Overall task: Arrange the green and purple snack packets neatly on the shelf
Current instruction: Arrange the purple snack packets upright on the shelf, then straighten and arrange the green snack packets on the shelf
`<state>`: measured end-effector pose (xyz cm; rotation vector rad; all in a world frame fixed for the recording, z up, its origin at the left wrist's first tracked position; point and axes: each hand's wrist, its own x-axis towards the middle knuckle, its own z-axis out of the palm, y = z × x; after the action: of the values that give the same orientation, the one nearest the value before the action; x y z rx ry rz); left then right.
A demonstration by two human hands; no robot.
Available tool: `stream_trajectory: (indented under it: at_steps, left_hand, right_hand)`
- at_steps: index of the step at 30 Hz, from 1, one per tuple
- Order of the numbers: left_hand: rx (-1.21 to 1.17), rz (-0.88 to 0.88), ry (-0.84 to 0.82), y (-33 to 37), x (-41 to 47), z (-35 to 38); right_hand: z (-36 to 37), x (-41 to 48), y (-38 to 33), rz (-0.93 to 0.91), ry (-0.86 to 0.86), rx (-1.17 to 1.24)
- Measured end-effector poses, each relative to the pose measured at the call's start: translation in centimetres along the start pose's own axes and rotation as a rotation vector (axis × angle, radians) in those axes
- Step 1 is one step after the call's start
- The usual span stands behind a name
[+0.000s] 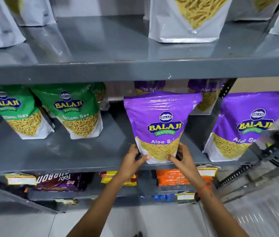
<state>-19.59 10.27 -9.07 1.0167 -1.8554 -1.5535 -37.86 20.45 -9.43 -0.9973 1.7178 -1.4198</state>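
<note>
A purple snack packet [161, 120] stands upright at the front edge of the grey middle shelf [67, 151]. My left hand [132, 159] grips its lower left corner and my right hand [182, 157] grips its lower right corner, thumbs on the front. A second purple packet [248, 124] stands at the right end of the shelf, and two more purple packets [207, 98] stand behind. Two green snack packets [79, 108] [15, 108] stand at the left, leaning back, with another green packet partly hidden behind them.
The upper shelf [135, 69] carries white pouches [190, 19] of yellow snacks. Below, a lower shelf holds dark purple [60, 182], yellow [114, 178] and orange [173, 178] packs, with price labels [21, 180] on the shelf edges. A black shelf upright [224, 93] stands at the right.
</note>
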Motion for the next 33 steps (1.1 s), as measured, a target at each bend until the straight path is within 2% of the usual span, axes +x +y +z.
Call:
stream_trajectory:
  at_steps: [13,15,17,19,23,26,30,33]
  left_hand:
    - [0.057,-0.038,-0.071,1.3,-1.9,0.3]
    - [0.065,-0.021,-0.038,1.8,-2.7,0.4]
    - [0.07,0.023,0.085,2.6,-3.6,0.4]
    - [0.119,0.12,0.23,3.4,-4.3,-0.1]
    - [0.2,0.321,0.439,4.7,-4.9,-3.8]
    - [0.188,0.315,0.571,4.1,-4.3,-8.3]
    - [0.137,0.137,0.697,1.0,-3.4,-15.3]
    - [0.088,-0.034,0.625,-0.7,-1.8,-20.3]
  right_hand:
    - [-0.4,-1.9,-0.8,0.007,-0.015,-0.062]
    - [0.6,-3.3,-1.8,-0.076,0.149,-0.12]
    - [1.9,-5.0,-3.5,-0.297,0.401,-0.197]
    - [3.9,-6.2,-5.7,-0.509,0.499,-0.219]
    - [9.0,-6.0,-9.0,-0.711,0.366,-0.205]
    - [13.6,-4.2,-10.5,-0.732,0.23,-0.209]
    - [20.7,0.3,-10.0,-0.473,0.006,-0.181]
    - [24.7,5.1,-9.2,-0.192,-0.108,-0.221]
